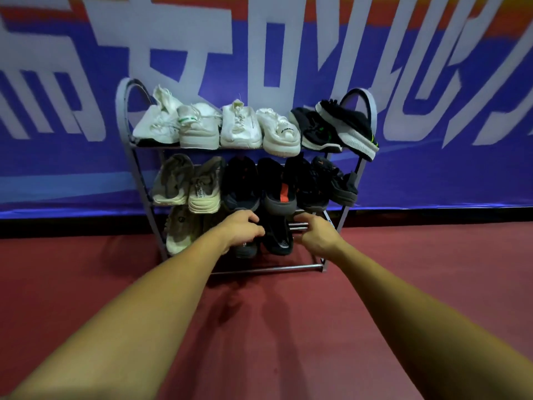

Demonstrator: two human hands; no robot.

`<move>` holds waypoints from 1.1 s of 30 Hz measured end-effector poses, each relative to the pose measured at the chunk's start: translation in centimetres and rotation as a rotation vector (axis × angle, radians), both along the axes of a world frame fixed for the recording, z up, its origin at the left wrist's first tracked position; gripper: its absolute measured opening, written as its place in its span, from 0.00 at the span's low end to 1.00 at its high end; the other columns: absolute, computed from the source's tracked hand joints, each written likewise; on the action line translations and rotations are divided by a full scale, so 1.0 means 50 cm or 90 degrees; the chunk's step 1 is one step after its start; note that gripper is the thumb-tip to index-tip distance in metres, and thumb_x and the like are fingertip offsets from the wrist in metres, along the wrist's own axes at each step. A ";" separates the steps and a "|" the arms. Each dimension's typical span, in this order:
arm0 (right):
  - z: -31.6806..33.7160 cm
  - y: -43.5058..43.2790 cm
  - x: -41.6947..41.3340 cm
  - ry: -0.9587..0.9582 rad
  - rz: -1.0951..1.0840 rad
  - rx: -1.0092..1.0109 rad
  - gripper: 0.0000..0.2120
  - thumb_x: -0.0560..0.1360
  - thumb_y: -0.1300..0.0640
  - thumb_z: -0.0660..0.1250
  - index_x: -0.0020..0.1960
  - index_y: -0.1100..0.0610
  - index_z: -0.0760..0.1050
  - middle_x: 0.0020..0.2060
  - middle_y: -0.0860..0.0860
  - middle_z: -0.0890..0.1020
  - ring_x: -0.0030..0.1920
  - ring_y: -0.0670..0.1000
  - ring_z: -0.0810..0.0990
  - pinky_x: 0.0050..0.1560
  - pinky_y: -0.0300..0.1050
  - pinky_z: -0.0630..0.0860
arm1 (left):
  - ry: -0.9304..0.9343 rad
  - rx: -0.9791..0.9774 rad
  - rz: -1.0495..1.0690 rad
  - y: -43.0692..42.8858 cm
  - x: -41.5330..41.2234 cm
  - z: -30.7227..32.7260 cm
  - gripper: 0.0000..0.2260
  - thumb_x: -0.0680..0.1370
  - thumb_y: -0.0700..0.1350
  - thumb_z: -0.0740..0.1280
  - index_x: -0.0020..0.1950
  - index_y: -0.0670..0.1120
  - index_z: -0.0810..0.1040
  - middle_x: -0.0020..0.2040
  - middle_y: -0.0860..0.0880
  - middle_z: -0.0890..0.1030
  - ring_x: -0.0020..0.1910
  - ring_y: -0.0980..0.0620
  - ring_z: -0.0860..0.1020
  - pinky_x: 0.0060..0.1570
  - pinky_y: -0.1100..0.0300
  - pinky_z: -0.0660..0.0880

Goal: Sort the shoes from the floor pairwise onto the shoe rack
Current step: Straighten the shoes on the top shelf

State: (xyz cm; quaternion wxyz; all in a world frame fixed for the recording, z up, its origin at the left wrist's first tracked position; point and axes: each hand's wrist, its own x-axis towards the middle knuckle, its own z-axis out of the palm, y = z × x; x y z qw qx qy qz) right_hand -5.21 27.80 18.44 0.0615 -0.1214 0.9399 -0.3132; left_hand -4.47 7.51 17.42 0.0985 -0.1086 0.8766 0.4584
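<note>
L hand (pixel 243 229): over the bottom shelf, near its middle; fingers curled down over a dark shoe (pixel 245 251), gripping its top. Fingertips are lost in shadow.
R hand (pixel 317 235): bottom shelf, just right of the black mesh shoe (pixel 278 241); thumb side up, fingers turned away from cam. Can't tell if it holds the shoe or only touches it.
Dark shoe: bottom shelf, mid; only the heel end shows below the L hand, the rest is covered.
Black mesh shoe: bottom shelf, right beside the dark shoe, heel toward the front bar; toe end is hidden under the mid shelf.
Shoe rack (pixel 268 268): 3 shelves, arched side frames, stands on the red floor (pixel 259 327) against a blue banner (pixel 432 82). Right part of the bottom shelf shows bare bars.
Bottom shelf, left end: beige shoe (pixel 178 235); a 2nd one next to it is mostly behind the L forearm.
Mid shelf: beige pair (pixel 202 189) at left end, then black shoes (pixel 277 186) to the right end; v. dark, can't make out details.
Top shelf: white shoes (pixel 240 125) from left end to mid; black pair (pixel 346 125) at right end, the outer one tilted, hanging over the shelf edge.
Banner: big pale letters, cut off by frame, not readable.
</note>
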 end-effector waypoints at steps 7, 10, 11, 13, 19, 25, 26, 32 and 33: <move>0.151 -0.064 0.032 0.083 0.035 0.056 0.22 0.73 0.56 0.71 0.67 0.55 0.76 0.60 0.54 0.82 0.61 0.56 0.79 0.53 0.39 0.70 | 0.158 -0.158 0.040 -0.079 0.078 0.141 0.19 0.74 0.51 0.71 0.63 0.49 0.77 0.58 0.48 0.81 0.57 0.48 0.79 0.58 0.56 0.75; 0.197 -0.098 0.040 0.110 0.066 0.039 0.25 0.73 0.55 0.71 0.69 0.53 0.74 0.61 0.52 0.81 0.61 0.54 0.79 0.52 0.38 0.68 | 0.205 -0.191 0.099 -0.102 0.099 0.157 0.21 0.73 0.52 0.71 0.64 0.48 0.76 0.60 0.48 0.79 0.59 0.45 0.77 0.59 0.53 0.74; 0.206 -0.106 0.040 0.117 0.075 0.036 0.25 0.73 0.56 0.71 0.70 0.52 0.74 0.61 0.52 0.81 0.61 0.54 0.79 0.54 0.39 0.70 | 0.208 -0.191 0.116 -0.106 0.104 0.162 0.21 0.72 0.52 0.71 0.64 0.48 0.76 0.60 0.47 0.79 0.58 0.45 0.77 0.58 0.52 0.75; 0.214 -0.117 0.035 0.129 0.094 0.028 0.27 0.72 0.56 0.71 0.71 0.52 0.73 0.62 0.52 0.81 0.61 0.54 0.79 0.58 0.41 0.72 | 0.205 -0.189 0.134 -0.108 0.107 0.169 0.22 0.72 0.53 0.71 0.65 0.48 0.76 0.59 0.46 0.79 0.58 0.44 0.77 0.58 0.51 0.75; 0.242 -0.155 0.014 0.125 0.131 -0.064 0.26 0.73 0.58 0.71 0.71 0.54 0.72 0.63 0.53 0.80 0.60 0.53 0.80 0.62 0.44 0.74 | 0.218 -0.166 0.230 -0.116 0.102 0.210 0.26 0.71 0.52 0.71 0.68 0.49 0.73 0.62 0.44 0.77 0.62 0.43 0.76 0.61 0.52 0.73; 0.235 -0.269 -0.033 0.096 0.175 -0.115 0.19 0.72 0.57 0.69 0.63 0.53 0.78 0.54 0.50 0.84 0.53 0.49 0.81 0.56 0.42 0.75 | 0.264 -0.087 0.281 -0.141 0.052 0.215 0.28 0.74 0.51 0.70 0.72 0.50 0.65 0.63 0.44 0.76 0.61 0.43 0.76 0.60 0.52 0.73; 0.223 -0.287 -0.042 0.073 0.181 -0.107 0.19 0.72 0.57 0.70 0.63 0.54 0.78 0.53 0.51 0.85 0.52 0.50 0.82 0.57 0.43 0.76 | 0.259 -0.019 0.313 -0.152 0.039 0.218 0.28 0.73 0.53 0.70 0.71 0.51 0.65 0.61 0.45 0.78 0.59 0.44 0.77 0.58 0.52 0.74; 0.208 -0.331 -0.079 0.080 0.147 -0.100 0.15 0.71 0.61 0.68 0.57 0.57 0.79 0.47 0.53 0.85 0.49 0.53 0.83 0.54 0.47 0.78 | 0.246 0.288 0.347 -0.187 -0.019 0.237 0.29 0.77 0.49 0.67 0.75 0.60 0.59 0.47 0.58 0.75 0.56 0.44 0.81 0.48 0.55 0.77; 0.212 -0.332 -0.080 0.092 0.144 -0.100 0.14 0.71 0.62 0.67 0.56 0.56 0.79 0.47 0.53 0.85 0.49 0.53 0.83 0.52 0.46 0.78 | 0.254 0.280 0.334 -0.185 -0.027 0.236 0.29 0.78 0.49 0.67 0.76 0.62 0.59 0.47 0.59 0.75 0.55 0.45 0.82 0.46 0.56 0.77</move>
